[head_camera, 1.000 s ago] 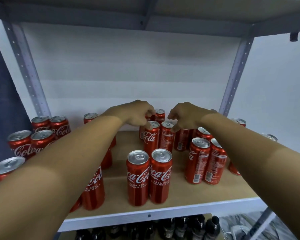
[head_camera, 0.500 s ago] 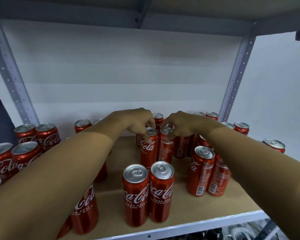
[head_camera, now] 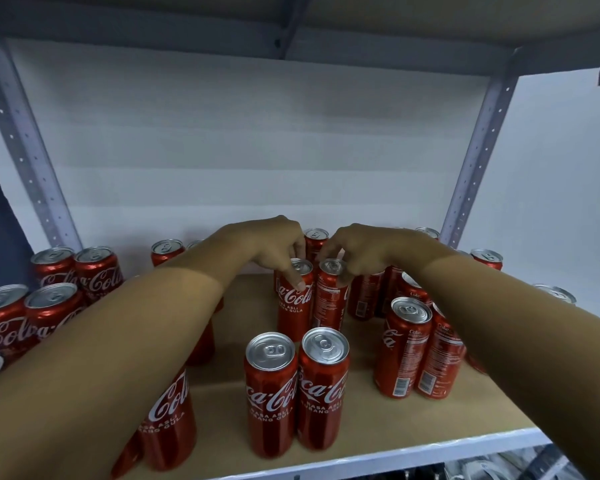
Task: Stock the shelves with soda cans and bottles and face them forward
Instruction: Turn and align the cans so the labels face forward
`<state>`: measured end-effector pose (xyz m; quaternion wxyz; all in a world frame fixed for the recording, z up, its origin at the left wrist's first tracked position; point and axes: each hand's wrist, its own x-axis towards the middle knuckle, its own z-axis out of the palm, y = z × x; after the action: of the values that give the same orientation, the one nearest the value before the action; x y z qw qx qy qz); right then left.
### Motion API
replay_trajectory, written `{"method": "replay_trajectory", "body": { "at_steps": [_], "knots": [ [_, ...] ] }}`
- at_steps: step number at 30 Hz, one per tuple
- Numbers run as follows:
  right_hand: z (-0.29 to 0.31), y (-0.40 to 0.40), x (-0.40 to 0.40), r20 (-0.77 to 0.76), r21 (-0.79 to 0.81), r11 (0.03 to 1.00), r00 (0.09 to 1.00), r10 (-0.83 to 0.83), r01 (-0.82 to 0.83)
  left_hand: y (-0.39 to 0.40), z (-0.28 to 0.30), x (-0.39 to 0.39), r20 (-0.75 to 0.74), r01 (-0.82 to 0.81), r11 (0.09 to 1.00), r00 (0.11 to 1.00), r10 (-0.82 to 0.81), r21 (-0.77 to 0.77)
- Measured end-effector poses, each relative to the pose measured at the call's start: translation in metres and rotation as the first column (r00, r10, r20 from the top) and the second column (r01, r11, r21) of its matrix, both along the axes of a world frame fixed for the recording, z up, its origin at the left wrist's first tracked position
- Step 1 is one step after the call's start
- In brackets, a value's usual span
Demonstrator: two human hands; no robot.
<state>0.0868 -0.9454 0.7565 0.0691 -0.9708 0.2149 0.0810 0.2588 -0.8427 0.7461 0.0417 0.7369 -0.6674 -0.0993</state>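
Note:
Two tall red Coca-Cola cans stand side by side in the middle of the shelf. My left hand point(head_camera: 278, 247) pinches the top rim of the left can point(head_camera: 293, 306), whose logo faces front. My right hand point(head_camera: 357, 254) pinches the top of the right can point(head_camera: 329, 303), which shows its white-print label side. Two more cans point(head_camera: 297, 393) stand in front of them near the shelf's front edge, logos forward. Both forearms reach in from the lower corners and hide parts of other cans.
The brown shelf board point(head_camera: 243, 306) has a white front lip point(head_camera: 395, 455). Several cans cluster at the left point(head_camera: 77, 271), several at the right point(head_camera: 409, 344) with barcodes showing, and more stand at the back. Grey perforated uprights point(head_camera: 475, 161) frame the bay under an upper shelf.
The view has come closer and tilted up, hiding the lower shelf of dark bottles. Both hands stay on the tops of the two middle cans; the right can now shows its label side.

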Motion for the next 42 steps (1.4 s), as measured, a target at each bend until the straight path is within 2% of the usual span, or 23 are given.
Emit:
{"method": "replay_trajectory", "body": {
  "at_steps": [5, 14, 19, 22, 25, 28, 34, 42],
  "knots": [
    [0.0, -0.001, 0.002, -0.013, -0.018, 1.0, 1.0, 0.019, -0.019, 0.004, -0.001, 0.002, -0.039, 0.011, 1.0, 0.999, -0.011, 0.008],
    [-0.008, -0.003, 0.007, 0.041, -0.054, 0.998, 0.999, 0.021, -0.019, 0.0, -0.007, 0.008, 0.0, 0.002, 1.0, 1.0, -0.002, -0.018],
    [-0.001, 0.0, 0.004, 0.003, 0.006, 0.999, 0.999, 0.052, -0.052, 0.003, -0.007, 0.008, -0.066, 0.052, 0.999, 0.997, -0.051, 0.005],
    [-0.002, -0.001, 0.007, 0.007, -0.007, 0.998, 0.998, 0.063, -0.063, 0.003, -0.007, 0.007, -0.045, 0.064, 0.998, 0.997, -0.064, -0.017],
    [-0.004, -0.002, 0.01, 0.011, -0.032, 0.997, 0.997, 0.076, -0.075, 0.002, -0.006, 0.007, -0.005, 0.048, 0.999, 0.999, -0.048, -0.023],
    [-0.004, -0.001, 0.01, 0.026, -0.057, 0.995, 0.996, 0.086, -0.084, 0.003, -0.005, 0.01, -0.031, 0.041, 0.999, 0.999, -0.042, -0.009],
    [-0.002, -0.005, 0.008, 0.058, 0.021, 0.996, 0.994, 0.09, -0.091, 0.006, -0.007, 0.013, -0.054, 0.043, 0.999, 0.998, -0.042, 0.024],
    [-0.004, 0.0, 0.013, 0.049, -0.027, 0.998, 0.997, 0.066, -0.065, 0.007, -0.005, 0.014, -0.048, -0.006, 1.0, 0.999, 0.008, 0.03]
  ]
}}
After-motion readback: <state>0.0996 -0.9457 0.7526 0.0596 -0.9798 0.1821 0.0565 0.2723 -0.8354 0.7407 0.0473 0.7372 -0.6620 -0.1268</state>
